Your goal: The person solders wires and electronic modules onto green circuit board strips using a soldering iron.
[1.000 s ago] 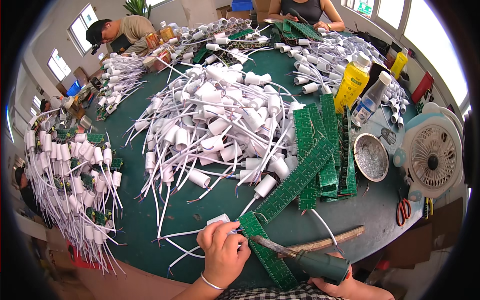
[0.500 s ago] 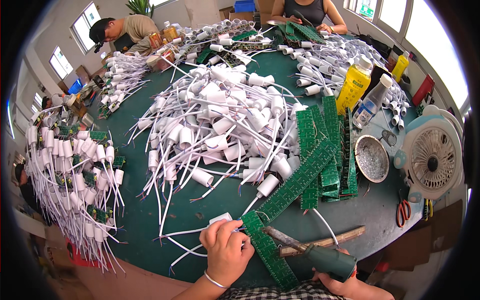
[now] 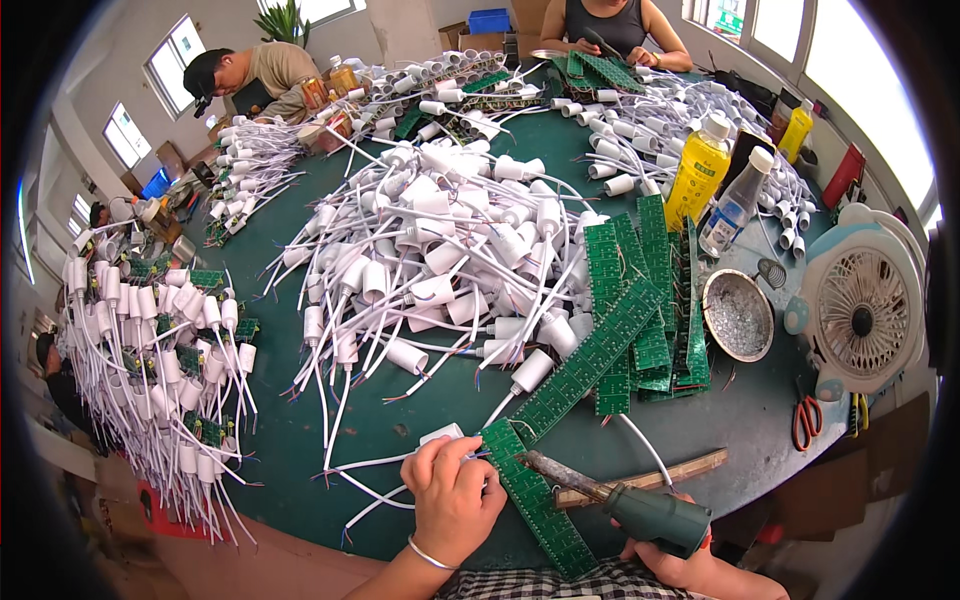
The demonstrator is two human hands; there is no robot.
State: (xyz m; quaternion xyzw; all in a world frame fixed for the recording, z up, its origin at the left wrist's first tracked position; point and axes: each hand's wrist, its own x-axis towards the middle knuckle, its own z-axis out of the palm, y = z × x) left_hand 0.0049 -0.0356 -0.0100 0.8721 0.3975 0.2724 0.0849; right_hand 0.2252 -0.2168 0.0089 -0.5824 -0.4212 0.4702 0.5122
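My left hand (image 3: 452, 505), wearing a white band on the wrist, has its fingers closed in a pinch at the upper end of a long green circuit board (image 3: 545, 505). Thin wires show at its fingertips, beside a white cylindrical lamp holder (image 3: 441, 434) partly hidden behind the fingers. In my right hand (image 3: 672, 562) is a soldering iron (image 3: 655, 518), gripped by its dark green handle. The iron's brownish metal shaft points left, its tip over the board near the pinching fingers. Whether tip and board touch, I cannot tell.
A heap of white lamp holders with cables (image 3: 430, 240) fills the table's middle. Stacked circuit boards (image 3: 600, 350), a wooden strip (image 3: 690, 470), a metal bowl (image 3: 708, 300), red-handled scissors (image 3: 806, 422) and a fan (image 3: 860, 310) lie right. Finished-looking bundles (image 3: 165, 350) hang left. Two people work across the table.
The whole view has shifted slightly. Both hands, the soldering iron and the circuit board keep nearly the same places relative to each other.
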